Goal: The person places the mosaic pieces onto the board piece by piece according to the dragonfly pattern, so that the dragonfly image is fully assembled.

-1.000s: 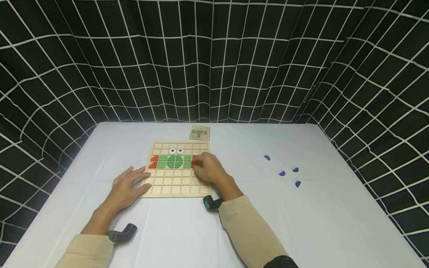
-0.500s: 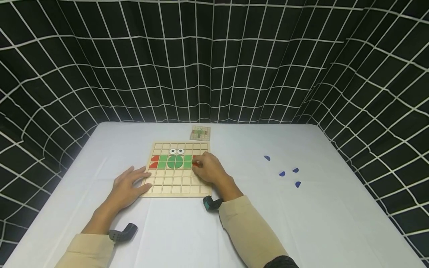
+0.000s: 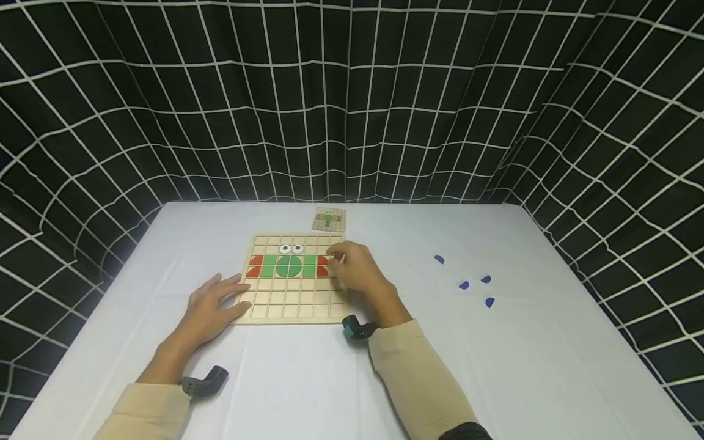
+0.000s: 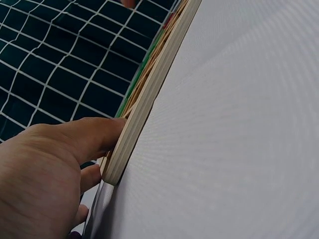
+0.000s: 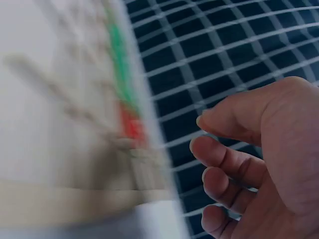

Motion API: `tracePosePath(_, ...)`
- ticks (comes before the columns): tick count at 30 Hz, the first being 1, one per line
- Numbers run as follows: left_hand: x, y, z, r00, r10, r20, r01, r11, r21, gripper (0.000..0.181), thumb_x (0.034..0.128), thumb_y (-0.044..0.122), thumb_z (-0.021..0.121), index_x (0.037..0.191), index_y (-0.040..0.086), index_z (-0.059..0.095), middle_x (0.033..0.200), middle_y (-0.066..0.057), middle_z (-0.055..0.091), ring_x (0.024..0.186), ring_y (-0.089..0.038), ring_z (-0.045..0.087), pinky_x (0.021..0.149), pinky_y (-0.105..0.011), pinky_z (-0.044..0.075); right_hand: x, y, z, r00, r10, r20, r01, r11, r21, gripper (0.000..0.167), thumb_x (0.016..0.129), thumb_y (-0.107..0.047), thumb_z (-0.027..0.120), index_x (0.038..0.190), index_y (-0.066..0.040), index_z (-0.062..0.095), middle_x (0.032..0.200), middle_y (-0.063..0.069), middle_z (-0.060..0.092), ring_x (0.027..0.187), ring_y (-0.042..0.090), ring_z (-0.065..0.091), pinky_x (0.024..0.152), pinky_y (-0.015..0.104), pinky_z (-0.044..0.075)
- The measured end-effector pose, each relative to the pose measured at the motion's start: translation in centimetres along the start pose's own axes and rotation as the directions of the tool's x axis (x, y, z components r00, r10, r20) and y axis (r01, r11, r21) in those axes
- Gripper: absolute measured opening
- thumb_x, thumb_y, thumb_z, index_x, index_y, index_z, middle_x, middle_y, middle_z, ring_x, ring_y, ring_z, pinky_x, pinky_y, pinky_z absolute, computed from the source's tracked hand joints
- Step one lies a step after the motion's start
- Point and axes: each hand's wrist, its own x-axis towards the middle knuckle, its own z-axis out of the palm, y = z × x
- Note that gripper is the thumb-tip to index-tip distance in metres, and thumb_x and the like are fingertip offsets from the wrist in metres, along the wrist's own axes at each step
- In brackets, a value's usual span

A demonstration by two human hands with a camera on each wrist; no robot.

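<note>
In the head view, a wooden grid board (image 3: 291, 299) lies on the table. Across it run red pieces (image 3: 255, 267) at the left, green squares (image 3: 268, 266), a green circle (image 3: 288, 266) and more red pieces (image 3: 322, 269) at the right. Two round eye pieces (image 3: 291, 249) sit above the circle. My left hand (image 3: 208, 308) rests at the board's left edge, its thumb (image 4: 102, 134) against the frame in the left wrist view. Above the board's right side is my right hand (image 3: 359, 269); the right wrist view shows its loosely bent fingers (image 5: 222, 152) holding nothing.
Several blue half-round pieces (image 3: 464, 285) lie on the white tablecloth (image 3: 528, 354) to the right. Behind the board lies a small pattern card (image 3: 329, 219) with a similar picture. A dark gridded curtain (image 3: 352, 122) encloses the back and sides.
My right hand has let go of the red pieces at the board's right and shifted slightly right, so they show more fully. The left hand keeps its place.
</note>
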Motion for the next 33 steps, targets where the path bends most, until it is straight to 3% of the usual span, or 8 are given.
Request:
tracePosePath(4,0.0,0.2,0.1,1.0,-0.002,0.005,0.002,1.0,-0.008,0.045,0.088,0.034,0.07,0.124,0.008,0.064,0.145,-0.016,0.044,0.138,-0.043,0.02,0.108,-0.064,0.008,-1.0,-1.6,-3.6,0.989,-0.056,-0.137,0.057,0.998,0.006,0.021,0.089,-0.012,0.065,0.108,-0.005,0.072,0.086,0.002,0.065,0.074,0.02,0.054,0.063,0.032,0.046)
tracePosePath(8,0.0,0.2,0.1,1.0,-0.002,0.003,0.002,1.0,-0.01,0.045,0.0882,0.034,0.07,0.125,0.008,0.063,0.145,-0.016,0.043,0.139,-0.043,0.02,0.108,-0.064,0.008,-2.2,-2.8,-6.7,0.975,-0.091,-0.205,0.093,0.996,-0.001,0.021,0.09,-0.014,0.067,0.109,-0.006,0.072,0.088,0.002,0.065,0.082,0.024,0.057,0.067,0.034,0.048)
tracePosePath(14,0.0,0.3,0.2,1.0,-0.007,-0.005,0.007,1.0,-0.01,0.045,0.0874,0.033,0.071,0.124,0.009,0.064,0.145,-0.015,0.044,0.139,-0.043,0.021,0.108,-0.064,0.008,-3.6,-1.3,-10.3,0.937,-0.13,-0.323,0.119,0.991,-0.054,0.02,0.089,-0.012,0.068,0.107,-0.005,0.071,0.089,0.006,0.066,0.081,0.027,0.057,0.066,0.037,0.047)
tracePosePath(17,0.0,0.3,0.3,1.0,-0.004,-0.005,0.004,1.0,-0.012,0.045,0.0874,0.034,0.07,0.123,0.008,0.064,0.145,-0.016,0.044,0.138,-0.044,0.021,0.108,-0.064,0.008,-4.0,0.9,-11.3,0.917,-0.088,-0.389,0.066,0.995,-0.07,0.021,0.09,-0.013,0.067,0.109,-0.004,0.071,0.09,0.008,0.065,0.082,0.027,0.057,0.066,0.039,0.047)
tracePosePath(23,0.1,0.0,0.6,1.0,0.006,-0.005,-0.006,1.0,-0.007,0.046,0.0877,0.036,0.07,0.124,0.009,0.064,0.145,-0.016,0.044,0.138,-0.044,0.021,0.108,-0.064,0.009,-4.8,6.1,-12.1,0.871,0.088,-0.484,-0.119,0.992,-0.033,0.023,0.091,-0.014,0.065,0.111,-0.004,0.07,0.094,0.013,0.064,0.088,0.03,0.056,0.072,0.043,0.046)
tracePosePath(29,-0.1,0.1,0.4,1.0,-0.006,-0.008,0.005,1.0,-0.008,0.045,0.0875,0.034,0.07,0.123,0.008,0.064,0.145,-0.016,0.044,0.138,-0.044,0.021,0.108,-0.064,0.008,-5.0,9.8,-12.1,0.844,0.239,-0.48,-0.27,0.963,0.004,0.027,0.093,-0.017,0.06,0.116,-0.004,0.068,0.099,0.015,0.062,0.092,0.032,0.055,0.073,0.043,0.045)
tracePosePath(33,0.0,0.1,0.2,1.0,0.001,-0.009,-0.001,1.0,-0.002,0.044,0.0881,0.034,0.07,0.124,0.008,0.064,0.145,-0.016,0.044,0.138,-0.044,0.021,0.108,-0.064,0.008,-5.2,11.3,-12.0,0.829,0.287,-0.481,-0.326,0.945,0.001,0.029,0.094,-0.019,0.059,0.118,-0.004,0.067,0.101,0.016,0.063,0.092,0.032,0.056,0.074,0.044,0.046)
